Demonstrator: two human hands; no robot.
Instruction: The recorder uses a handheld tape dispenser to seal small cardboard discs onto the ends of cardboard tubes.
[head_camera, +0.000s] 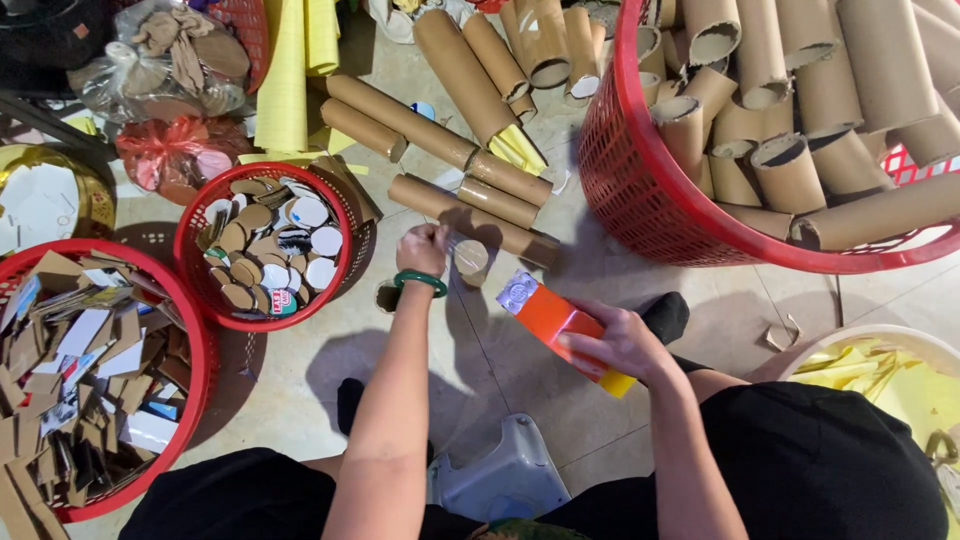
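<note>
My left hand (424, 248), with a green bangle (420, 281) on the wrist, is closed around the end of a short cardboard tube (470, 259) held just above the floor. My right hand (617, 343) grips an orange tube (557, 322) with a silvery end cap and a yellow bottom, tilted toward the left. The two hands are a short distance apart. A pile of long cardboard tubes (455, 140) lies on the tiled floor just beyond my left hand.
A big red basket (640, 200) full of cardboard tubes stands at the right. A smaller red basket (264, 244) holds round discs; another red basket (150, 380) at left holds cardboard scraps. A white tub (870, 345) with yellow paper sits lower right. Yellow rolls (285, 80) lie behind.
</note>
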